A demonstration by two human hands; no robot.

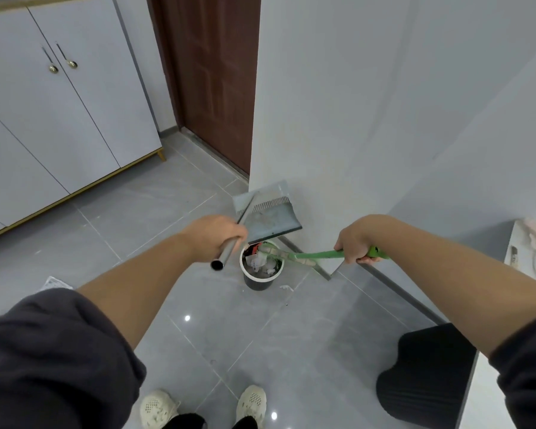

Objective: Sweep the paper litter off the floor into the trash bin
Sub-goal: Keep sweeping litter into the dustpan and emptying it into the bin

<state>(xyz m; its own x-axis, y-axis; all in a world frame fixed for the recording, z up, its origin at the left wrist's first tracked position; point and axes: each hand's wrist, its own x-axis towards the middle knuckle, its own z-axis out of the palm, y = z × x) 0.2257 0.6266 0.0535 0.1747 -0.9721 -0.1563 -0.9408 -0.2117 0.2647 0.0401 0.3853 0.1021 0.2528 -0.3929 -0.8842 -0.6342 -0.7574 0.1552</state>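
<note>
The left hand point(212, 235) is gripping the dustpan point(270, 218) by its metal handle, tipping it over the trash bin point(259, 281). The right hand point(355, 243) is clutching the green broom point(316, 255), its end reaching into the bin. Crumpled paper point(260, 261) is lying inside, with one scrap point(287, 287) on the floor point(198, 305) just right of it.

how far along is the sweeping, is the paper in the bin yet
Mostly done: crumpled paper already lies in the bin. In hand: the left hand holds the dustpan tipped over it, the right hand holds the broom at its rim. Left: a scrap on the floor beside the bin.
</note>
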